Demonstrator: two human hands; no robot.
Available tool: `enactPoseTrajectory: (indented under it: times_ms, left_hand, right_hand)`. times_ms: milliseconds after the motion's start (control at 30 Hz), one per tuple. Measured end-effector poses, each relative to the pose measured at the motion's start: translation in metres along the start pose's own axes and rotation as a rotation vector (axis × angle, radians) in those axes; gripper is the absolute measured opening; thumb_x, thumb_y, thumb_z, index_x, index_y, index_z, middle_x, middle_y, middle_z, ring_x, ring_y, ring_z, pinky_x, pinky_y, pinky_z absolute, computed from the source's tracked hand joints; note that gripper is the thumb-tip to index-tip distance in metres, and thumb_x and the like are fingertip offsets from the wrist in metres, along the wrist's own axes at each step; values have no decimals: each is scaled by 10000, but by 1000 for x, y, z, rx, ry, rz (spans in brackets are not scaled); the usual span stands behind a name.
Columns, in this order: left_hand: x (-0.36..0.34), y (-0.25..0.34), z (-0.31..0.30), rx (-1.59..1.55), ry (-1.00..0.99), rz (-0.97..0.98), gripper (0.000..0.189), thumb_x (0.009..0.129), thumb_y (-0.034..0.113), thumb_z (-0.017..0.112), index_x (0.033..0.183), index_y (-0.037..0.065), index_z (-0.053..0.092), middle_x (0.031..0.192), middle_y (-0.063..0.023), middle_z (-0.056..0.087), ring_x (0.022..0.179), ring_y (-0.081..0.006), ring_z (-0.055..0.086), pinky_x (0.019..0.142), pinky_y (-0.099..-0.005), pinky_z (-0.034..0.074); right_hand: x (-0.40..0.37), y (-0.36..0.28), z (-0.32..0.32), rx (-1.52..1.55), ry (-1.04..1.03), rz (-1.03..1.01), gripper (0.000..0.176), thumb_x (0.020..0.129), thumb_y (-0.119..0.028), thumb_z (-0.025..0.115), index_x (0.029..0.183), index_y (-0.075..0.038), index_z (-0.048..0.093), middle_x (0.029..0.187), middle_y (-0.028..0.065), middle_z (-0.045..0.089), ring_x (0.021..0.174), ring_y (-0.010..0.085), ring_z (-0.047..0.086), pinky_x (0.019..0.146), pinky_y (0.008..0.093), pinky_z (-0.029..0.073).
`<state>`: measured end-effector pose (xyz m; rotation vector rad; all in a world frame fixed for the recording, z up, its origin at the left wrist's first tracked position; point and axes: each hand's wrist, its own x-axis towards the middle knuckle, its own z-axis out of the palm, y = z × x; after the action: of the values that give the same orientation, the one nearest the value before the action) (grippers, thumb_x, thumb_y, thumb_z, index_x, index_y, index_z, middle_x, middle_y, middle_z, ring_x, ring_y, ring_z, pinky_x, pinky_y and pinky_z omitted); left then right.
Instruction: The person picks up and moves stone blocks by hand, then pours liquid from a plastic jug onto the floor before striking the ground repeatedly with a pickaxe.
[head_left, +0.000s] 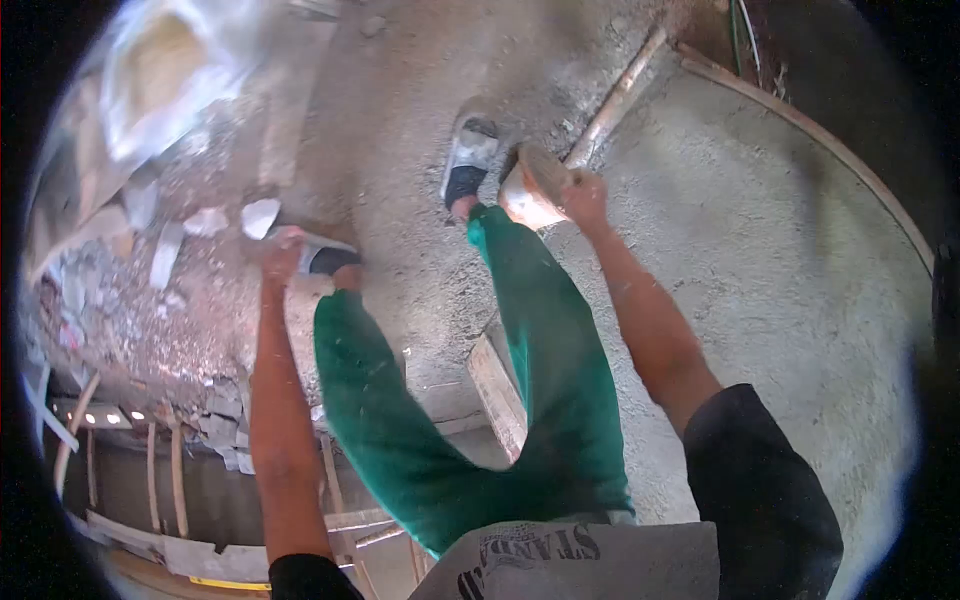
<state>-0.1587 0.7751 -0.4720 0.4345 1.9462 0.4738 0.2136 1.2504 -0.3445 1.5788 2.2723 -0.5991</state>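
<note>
- A bucket (528,195) is gripped at its edge by the closed fingers of the right hand (585,195); it is held tilted, just beside the right shoe (472,148).
- The left hand (283,252) is seen beside the left shoe (328,258), near a flat white piece (260,218); it is blurred, and whether it is open or closed cannot be told.
- Behind the bucket, a wooden pole (618,100) is seen lying at a slant.
- To the right, a broad stretch of grey floor (760,260) is bordered by a curved wooden strip (830,140).
- Between the legs, clad in green trousers (555,330), a wooden board (495,390) is partly hidden.
- To the left, the ground is strewn with rubble (200,335).
- At the upper left, a pale sack (165,75) is shown blurred.
</note>
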Motion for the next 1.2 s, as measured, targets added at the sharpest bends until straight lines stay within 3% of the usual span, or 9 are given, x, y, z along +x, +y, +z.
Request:
enactPoseTrajectory:
  times_ms: [100,233,433,567,633,833,867,933,1200]
  left_hand:
    - [87,-10,0,190,50,173,262,913,276,683,1073,71,713,989,-96,734,946,-231,684,877,-368,516]
    - [175,2,4,498,258,-2,471,876,353,672,1244,64,618,1204,-183,614,1117,-301,586,954,-396,465]
    - [237,36,43,643,418,-269,866,755,578,703,1342,-26,502,1329,-274,504,1241,-390,478,1043,-454,392]
    - [250,61,56,634,500,-371,1135,674,728,724,1408,-85,426,1412,-335,431,1324,-448,407,1103,-492,343]
    - [247,81,61,603,524,-366,1271,634,803,734,1441,-115,387,1454,-365,394,1366,-478,371,1133,-511,319]
    - [208,92,94,550,518,-10,748,875,610,659,1301,-3,614,1151,-216,680,984,-381,645,873,-469,496]
    - [179,174,90,401,431,-126,617,914,550,634,1277,51,639,1114,-185,699,988,-353,650,857,-462,504]
    - [158,156,103,396,507,23,504,967,510,588,1115,32,650,1006,-169,684,902,-324,640,801,-433,494]
    - [20,280,116,-227,363,-282,542,967,556,579,1130,47,667,776,-94,661,723,-239,623,707,-417,501]
  right_hand:
    - [81,140,27,-218,401,-268,225,829,-232,663,846,-16,723,738,152,698,711,342,691,717,431,568]
    - [159,214,47,340,-168,564,297,868,-300,682,934,-12,716,805,144,696,723,259,703,627,382,567]
    - [217,266,128,550,-391,697,306,838,-299,762,743,-130,524,645,-9,459,516,145,435,444,339,396]
    - [227,280,164,48,-54,554,596,745,-403,783,1055,95,677,1074,323,673,1059,413,666,869,453,531]
    - [219,273,151,97,96,413,629,741,-377,783,1144,80,630,1150,313,652,1091,414,648,883,448,528]
    - [224,358,93,163,230,350,459,894,-357,617,1161,16,604,1061,217,645,1045,351,595,942,525,442]
    - [246,453,132,-345,203,21,424,902,-322,612,1135,32,612,1070,206,652,961,349,632,873,505,490]
    - [210,258,-31,596,89,414,279,935,-250,607,1013,17,626,839,101,637,695,238,644,582,375,528]
    - [45,6,-211,455,-182,332,161,925,-153,586,896,-3,537,693,34,541,566,140,537,508,337,450]
